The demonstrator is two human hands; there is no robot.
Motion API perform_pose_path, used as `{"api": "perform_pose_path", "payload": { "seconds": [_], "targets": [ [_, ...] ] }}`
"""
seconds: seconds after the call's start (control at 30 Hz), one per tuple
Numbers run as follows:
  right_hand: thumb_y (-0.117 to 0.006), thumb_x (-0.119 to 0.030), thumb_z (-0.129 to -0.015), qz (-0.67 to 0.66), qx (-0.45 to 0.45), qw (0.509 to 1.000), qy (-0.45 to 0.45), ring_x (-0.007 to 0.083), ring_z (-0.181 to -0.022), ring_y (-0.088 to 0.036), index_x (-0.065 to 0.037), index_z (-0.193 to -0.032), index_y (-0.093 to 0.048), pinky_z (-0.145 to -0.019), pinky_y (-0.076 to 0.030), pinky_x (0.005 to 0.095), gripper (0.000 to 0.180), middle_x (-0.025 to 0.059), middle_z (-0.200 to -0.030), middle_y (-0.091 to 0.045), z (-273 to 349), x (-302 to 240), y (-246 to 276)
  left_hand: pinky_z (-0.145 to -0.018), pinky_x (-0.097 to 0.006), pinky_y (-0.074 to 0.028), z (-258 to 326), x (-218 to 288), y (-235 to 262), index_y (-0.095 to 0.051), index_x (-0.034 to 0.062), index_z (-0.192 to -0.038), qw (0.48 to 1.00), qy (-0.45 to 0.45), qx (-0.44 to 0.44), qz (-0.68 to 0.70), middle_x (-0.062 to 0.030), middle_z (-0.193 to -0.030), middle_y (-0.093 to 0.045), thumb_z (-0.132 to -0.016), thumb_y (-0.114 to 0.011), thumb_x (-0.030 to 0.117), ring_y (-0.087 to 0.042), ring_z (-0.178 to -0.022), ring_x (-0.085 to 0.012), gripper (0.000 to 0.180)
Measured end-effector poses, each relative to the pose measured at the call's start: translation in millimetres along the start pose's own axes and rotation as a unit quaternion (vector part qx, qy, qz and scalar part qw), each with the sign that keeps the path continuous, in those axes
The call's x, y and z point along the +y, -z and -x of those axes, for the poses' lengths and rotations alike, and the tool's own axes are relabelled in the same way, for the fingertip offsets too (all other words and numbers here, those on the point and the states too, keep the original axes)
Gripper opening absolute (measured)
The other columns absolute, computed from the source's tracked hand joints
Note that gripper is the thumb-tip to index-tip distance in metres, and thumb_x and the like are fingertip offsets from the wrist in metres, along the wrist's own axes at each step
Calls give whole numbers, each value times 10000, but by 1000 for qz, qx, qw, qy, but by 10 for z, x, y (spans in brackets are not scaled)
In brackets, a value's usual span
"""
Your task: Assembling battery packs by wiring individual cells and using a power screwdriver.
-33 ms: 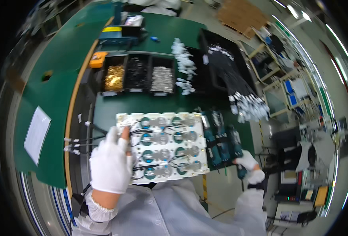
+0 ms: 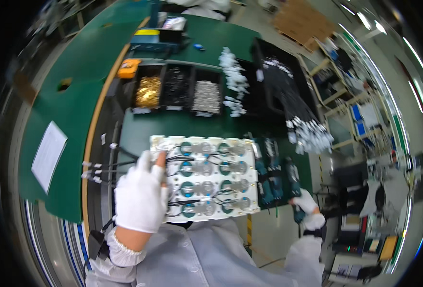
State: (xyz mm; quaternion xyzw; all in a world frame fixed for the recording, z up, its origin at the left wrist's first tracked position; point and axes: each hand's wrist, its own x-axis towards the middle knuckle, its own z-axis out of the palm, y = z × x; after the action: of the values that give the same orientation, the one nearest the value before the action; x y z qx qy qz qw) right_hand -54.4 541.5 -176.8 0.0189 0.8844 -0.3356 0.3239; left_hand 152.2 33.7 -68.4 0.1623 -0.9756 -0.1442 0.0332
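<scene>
A white board (image 2: 215,179) carries rows of clear round-ended parts on blue-green discs, with black wires between them. My left hand (image 2: 139,196), in a white glove with bare fingertips, rests at the board's left edge; thumb and index finger press there beside black cables with white ends (image 2: 96,172). At the right edge of the bench, my gloved right hand (image 2: 307,204) has its fingers curled round a teal-and-black power screwdriver (image 2: 293,178). Similar teal tools (image 2: 270,184) lie side by side between that hand and the board.
Beyond the board stand black bins of gold pieces (image 2: 148,92), black pieces (image 2: 177,88) and silver pieces (image 2: 206,97). White connectors (image 2: 233,76) lie beside them. A black tray (image 2: 264,71) holds a cable bundle (image 2: 288,93) hanging over its near edge. A paper sheet (image 2: 49,155) lies at left.
The whole scene has shifted slightly right in the picture. My right hand sits a little lower with the screwdriver. My left hand stays at the board's left edge.
</scene>
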Motion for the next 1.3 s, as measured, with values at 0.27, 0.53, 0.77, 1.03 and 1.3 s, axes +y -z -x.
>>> {"api": "perform_pose_path", "payload": {
  "seconds": [0.27,0.53,0.77,1.03,1.3],
  "targets": [
    [-873,-140,-701,-142,-16,979,146,146,-697,-635,-21,-1079,-550,-634,-520,287,512,60,-820,-656,970,-250,453,-813,-413,-528,12,-91,-40,-519,66,-1412,1000,8,0,9,-136,-1258,-530,-830,-683,179,-626,-945,-299,614],
    [-711,-105,-862,-331,-59,631,699,133,-637,-494,-149,-1037,-458,-594,-387,305,311,-18,-755,-512,1003,-2827,-113,-756,-422,-552,-10,-56,-135,-533,81,-1396,1000,2,29,-2,-144,-1252,-538,-861,-650,179,-647,-915,-300,556],
    [-583,-8,-858,-340,-192,618,682,178,-701,-517,-94,-1050,-471,-750,-449,426,239,51,-808,-505,768,-4273,-1653,-727,-419,-555,38,-88,-191,-529,108,-1396,998,15,52,-23,-138,-1312,-522,-852,-676,230,-657,-889,-279,576],
    [-608,-12,-860,-279,-139,691,652,174,-613,-532,-54,-1020,-471,-628,-528,363,215,103,-729,-532,603,-4483,-2163,-704,-413,-544,41,-123,-234,-534,129,-1399,998,22,54,17,-141,-1312,-519,-871,-670,249,-650,-871,-265,558],
    [-604,-14,-873,-234,-118,724,639,171,-635,-543,-54,-1009,-475,-648,-531,364,192,93,-749,-526,639,-4565,-2226,-709,-406,-544,54,-171,-207,-579,113,-1334,998,20,55,37,-136,-1288,-537,-857,-676,235,-653,-874,-259,502]
  ]
}}
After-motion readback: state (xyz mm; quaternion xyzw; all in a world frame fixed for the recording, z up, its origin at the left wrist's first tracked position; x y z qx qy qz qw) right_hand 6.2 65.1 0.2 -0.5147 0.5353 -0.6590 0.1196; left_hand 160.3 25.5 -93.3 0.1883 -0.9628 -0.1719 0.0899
